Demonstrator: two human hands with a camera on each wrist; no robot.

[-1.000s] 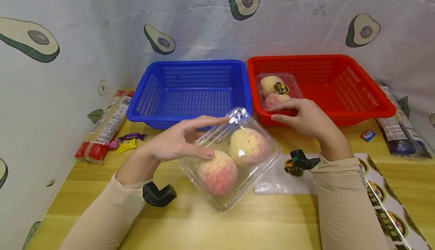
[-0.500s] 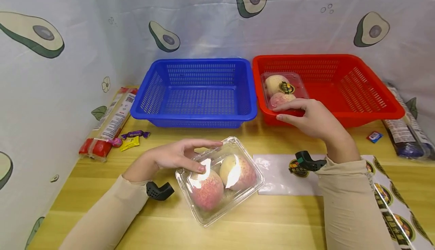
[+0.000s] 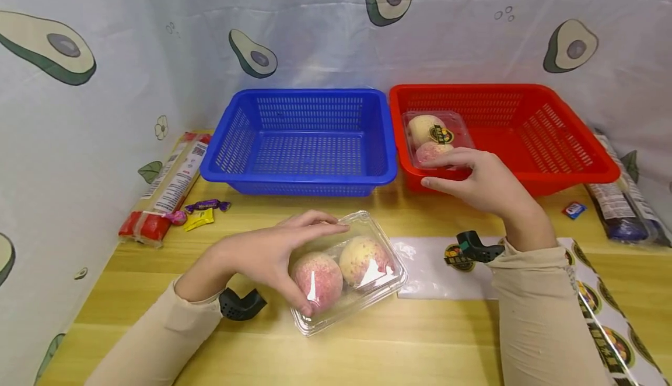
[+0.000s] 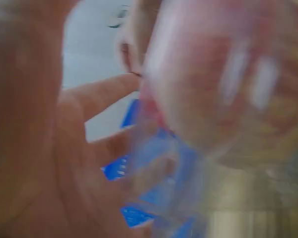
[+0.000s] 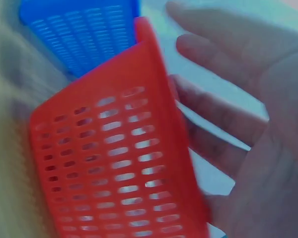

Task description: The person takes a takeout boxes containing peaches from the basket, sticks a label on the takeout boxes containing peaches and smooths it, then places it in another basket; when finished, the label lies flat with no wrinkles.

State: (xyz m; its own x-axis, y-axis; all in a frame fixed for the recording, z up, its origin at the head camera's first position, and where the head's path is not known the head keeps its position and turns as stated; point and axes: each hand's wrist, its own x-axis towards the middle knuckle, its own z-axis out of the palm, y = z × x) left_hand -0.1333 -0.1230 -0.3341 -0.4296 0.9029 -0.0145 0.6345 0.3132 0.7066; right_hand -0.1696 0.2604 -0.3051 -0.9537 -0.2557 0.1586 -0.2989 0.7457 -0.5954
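Observation:
Two peaches point(image 3: 317, 281) lie inside a clear plastic clamshell box point(image 3: 362, 298) on the wooden table. My left hand point(image 3: 278, 255) spans the box's left end, thumb at the near edge and fingers at the far edge. In the left wrist view, box and peach point(image 4: 213, 79) are blurred close up, with fingers point(image 4: 109, 94) beyond. My right hand point(image 3: 483, 182) hangs over the near rim of the red basket point(image 3: 546, 177), fingers point(image 5: 213, 104) extended past the rim and thumb outside. Inside that basket, a second clear box point(image 3: 462, 132) holds two peaches and bears a dark label.
A blue basket point(image 3: 299, 181) stands left of the red one. Several sweets point(image 3: 199, 219) and a red-ended packet point(image 3: 168, 193) lie on the left. A white sheet point(image 3: 425, 269), printed wrap point(image 3: 604, 322), a small red-blue packet point(image 3: 574, 210) and a dark packet point(image 3: 625, 211) lie on the right.
The tilted box has come down flat onto the table. My left thumb has slid from the lid's top to the near edge. The right hand stays at the red basket's rim.

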